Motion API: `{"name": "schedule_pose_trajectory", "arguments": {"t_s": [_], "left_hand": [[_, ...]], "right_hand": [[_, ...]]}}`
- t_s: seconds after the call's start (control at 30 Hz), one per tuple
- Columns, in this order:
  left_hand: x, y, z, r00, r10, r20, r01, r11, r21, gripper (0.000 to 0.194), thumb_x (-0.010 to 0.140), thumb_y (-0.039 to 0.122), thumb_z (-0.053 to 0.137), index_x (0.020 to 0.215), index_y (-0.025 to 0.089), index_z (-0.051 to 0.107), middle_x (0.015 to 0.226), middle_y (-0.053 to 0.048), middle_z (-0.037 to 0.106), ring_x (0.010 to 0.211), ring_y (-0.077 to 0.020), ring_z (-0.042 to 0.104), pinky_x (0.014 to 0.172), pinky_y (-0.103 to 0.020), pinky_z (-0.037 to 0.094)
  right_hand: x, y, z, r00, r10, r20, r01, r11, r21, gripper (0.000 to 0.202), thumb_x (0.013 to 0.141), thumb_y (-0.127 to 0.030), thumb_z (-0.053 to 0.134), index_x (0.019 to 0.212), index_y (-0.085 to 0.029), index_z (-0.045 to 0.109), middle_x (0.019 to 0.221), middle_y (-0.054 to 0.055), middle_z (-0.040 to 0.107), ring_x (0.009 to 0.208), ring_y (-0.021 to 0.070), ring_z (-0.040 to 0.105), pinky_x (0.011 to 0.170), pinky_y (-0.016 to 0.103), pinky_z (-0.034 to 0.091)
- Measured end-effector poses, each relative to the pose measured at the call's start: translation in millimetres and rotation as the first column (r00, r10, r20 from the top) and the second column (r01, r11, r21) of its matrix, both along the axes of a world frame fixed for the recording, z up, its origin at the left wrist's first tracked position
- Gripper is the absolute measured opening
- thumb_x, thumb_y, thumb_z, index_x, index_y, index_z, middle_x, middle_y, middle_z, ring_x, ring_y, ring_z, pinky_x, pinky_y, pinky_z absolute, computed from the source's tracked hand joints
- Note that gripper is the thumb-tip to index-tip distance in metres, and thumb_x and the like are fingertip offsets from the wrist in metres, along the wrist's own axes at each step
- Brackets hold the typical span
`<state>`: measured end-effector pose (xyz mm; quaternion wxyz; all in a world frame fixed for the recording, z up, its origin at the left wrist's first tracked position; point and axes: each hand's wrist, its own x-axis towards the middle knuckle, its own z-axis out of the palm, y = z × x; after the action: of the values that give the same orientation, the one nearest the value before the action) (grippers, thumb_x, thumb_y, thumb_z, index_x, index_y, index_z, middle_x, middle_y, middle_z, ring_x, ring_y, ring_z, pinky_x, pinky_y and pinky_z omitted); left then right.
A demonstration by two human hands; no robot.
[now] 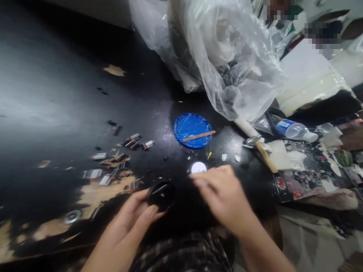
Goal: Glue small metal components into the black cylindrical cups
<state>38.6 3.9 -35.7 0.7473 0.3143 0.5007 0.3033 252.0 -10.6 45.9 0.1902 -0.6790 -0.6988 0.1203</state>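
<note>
My left hand point(136, 217) is closed on the rim of a round black shallow case point(161, 195), thumb at the front and fingers behind. To its right, my right hand point(219, 192) is held palm down, fingers curled and pressed together. What they hold, if anything, is hidden; a small shiny spot shows at the fingers. Just beyond its fingertips is a white disc point(198, 167), partly covered by the hand. Whether the fingers touch the disc I cannot tell. Farther off lies a blue round lid point(188, 126) with a flat wooden stick point(200, 136) across it.
Several small cylindrical parts point(133, 143) are scattered on the worn black table point(70, 98) at left, near a metal ring point(72, 216). Small white pieces point(237, 158) lie behind my right hand. A hammer point(265, 156), plastic bottle point(296, 129) and big clear plastic bag point(235, 56) occupy the right side.
</note>
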Motion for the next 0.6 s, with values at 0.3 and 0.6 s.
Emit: {"name": "schedule_pose_trajectory", "arguments": {"t_s": [0.3, 0.6], "left_hand": [[27.0, -4.6, 23.9, 0.977, 0.159, 0.140, -0.137, 0.979, -0.153, 0.045, 0.077, 0.050, 0.075, 0.112, 0.023, 0.066, 0.112, -0.008, 0.074, 0.107, -0.0299, 0.070, 0.102, -0.045, 0.051], [32.9, -13.2, 21.7, 0.933, 0.255, 0.255, -0.229, 0.965, -0.129, 0.040, 0.081, 0.045, 0.074, 0.116, 0.027, 0.069, 0.125, -0.004, 0.070, 0.119, -0.0272, 0.063, 0.109, -0.044, 0.046]], "right_hand": [[101.2, 18.7, -31.0, 0.939, -0.294, 0.180, 0.302, 0.953, -0.016, 0.012, 0.088, -0.025, 0.058, 0.088, -0.021, 0.069, 0.091, 0.005, 0.071, 0.087, 0.0208, 0.064, 0.085, 0.036, 0.041], [31.8, 8.2, -18.2, 0.994, -0.110, -0.018, 0.107, 0.987, -0.119, 0.006, 0.083, -0.022, 0.059, 0.077, -0.020, 0.058, 0.079, -0.001, 0.063, 0.069, 0.0133, 0.055, 0.072, 0.029, 0.036]]}}
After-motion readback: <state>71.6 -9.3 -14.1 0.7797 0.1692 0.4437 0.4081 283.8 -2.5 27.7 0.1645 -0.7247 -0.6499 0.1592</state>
